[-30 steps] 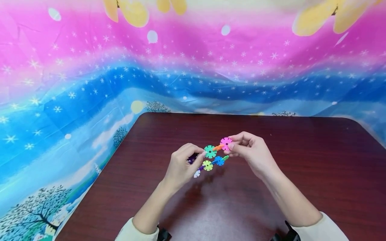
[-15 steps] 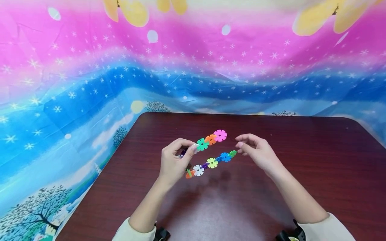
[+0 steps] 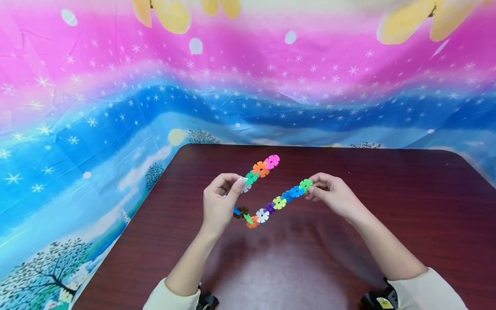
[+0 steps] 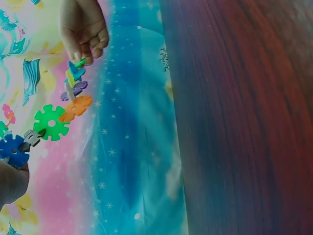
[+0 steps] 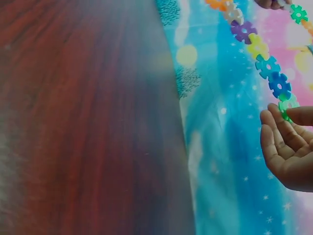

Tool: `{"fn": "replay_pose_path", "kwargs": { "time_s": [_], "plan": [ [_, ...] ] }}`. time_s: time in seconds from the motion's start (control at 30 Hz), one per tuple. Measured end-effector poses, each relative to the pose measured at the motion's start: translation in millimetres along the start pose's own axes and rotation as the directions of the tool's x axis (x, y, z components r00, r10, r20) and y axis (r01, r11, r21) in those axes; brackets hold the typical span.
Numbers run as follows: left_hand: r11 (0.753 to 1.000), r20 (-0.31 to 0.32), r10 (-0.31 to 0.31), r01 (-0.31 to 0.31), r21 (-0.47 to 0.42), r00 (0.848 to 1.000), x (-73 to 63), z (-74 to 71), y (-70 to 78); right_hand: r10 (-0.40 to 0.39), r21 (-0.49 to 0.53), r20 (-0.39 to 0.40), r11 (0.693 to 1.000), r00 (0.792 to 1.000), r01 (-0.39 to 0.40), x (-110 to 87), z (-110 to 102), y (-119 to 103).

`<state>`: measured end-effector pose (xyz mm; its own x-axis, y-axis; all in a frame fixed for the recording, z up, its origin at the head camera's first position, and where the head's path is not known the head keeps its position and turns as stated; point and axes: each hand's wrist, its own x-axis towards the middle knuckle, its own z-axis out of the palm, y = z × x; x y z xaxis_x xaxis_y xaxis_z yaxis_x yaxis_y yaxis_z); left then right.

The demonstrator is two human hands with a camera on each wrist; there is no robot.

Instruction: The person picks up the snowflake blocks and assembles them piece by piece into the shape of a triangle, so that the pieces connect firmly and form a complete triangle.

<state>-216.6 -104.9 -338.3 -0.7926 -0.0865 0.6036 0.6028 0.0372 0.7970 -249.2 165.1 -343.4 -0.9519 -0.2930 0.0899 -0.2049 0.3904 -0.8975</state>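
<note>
A chain of interlocking snowflake discs (image 3: 279, 202) in many colours hangs in a bent loop above the table. My left hand (image 3: 221, 202) pinches it at a white disc (image 3: 246, 187), beside a green one. Beyond those fingers, an orange disc (image 3: 261, 169) and the pink end disc (image 3: 272, 161) point up and away. The chain sags below through blue, brown, green and orange discs, partly hidden by the left hand. At its other end, my right hand (image 3: 329, 193) pinches a light green disc (image 3: 305, 185). In the right wrist view, thumb and forefinger hold that green disc (image 5: 287, 105).
The dark red-brown table (image 3: 407, 206) lies beneath both hands. Behind and to its left hangs a pink and blue printed cloth (image 3: 248, 86). Black wrist devices (image 3: 379, 297) sit at the cuffs of the pale sleeves (image 3: 426, 288).
The right hand let go of the pink end, dropped back, and now pinches the green end. The left hand shifted slightly left, and the chain has spread into a wider curve.
</note>
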Motion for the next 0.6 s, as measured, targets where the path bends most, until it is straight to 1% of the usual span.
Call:
{"fn": "replay_pose_path", "kwargs": {
  "time_s": [0.07,0.17,0.3,0.43,0.6],
  "plan": [
    [1.0,0.016,-0.028,0.028,-0.013,0.999,0.3,0.6,-0.9,-0.02,0.004,-0.019,1.0,1.0,0.02,-0.5,-2.0,-5.8],
    [0.998,0.052,-0.06,0.062,-0.028,0.997,0.6,1.8,-1.5,-0.058,0.037,-0.045,0.998,0.997,0.06,-2.6,-3.9,-16.0],
    [0.995,0.106,-0.095,0.098,-0.024,0.99,-0.1,3.3,-1.2,-0.11,0.089,-0.091,0.989,0.99,0.118,-5.8,-4.5,-27.5],
    [0.989,0.165,-0.146,0.148,-0.002,0.975,-1.7,4.3,-1.4,-0.146,0.114,-0.133,0.98,0.98,0.162,-9.1,-3.7,-34.8],
    [0.98,0.225,-0.198,0.197,0.029,0.954,-3.4,5.7,-5.2,-0.181,0.076,-0.169,0.978,0.969,0.195,-12.8,-1.9,-40.6]
  ]
}}
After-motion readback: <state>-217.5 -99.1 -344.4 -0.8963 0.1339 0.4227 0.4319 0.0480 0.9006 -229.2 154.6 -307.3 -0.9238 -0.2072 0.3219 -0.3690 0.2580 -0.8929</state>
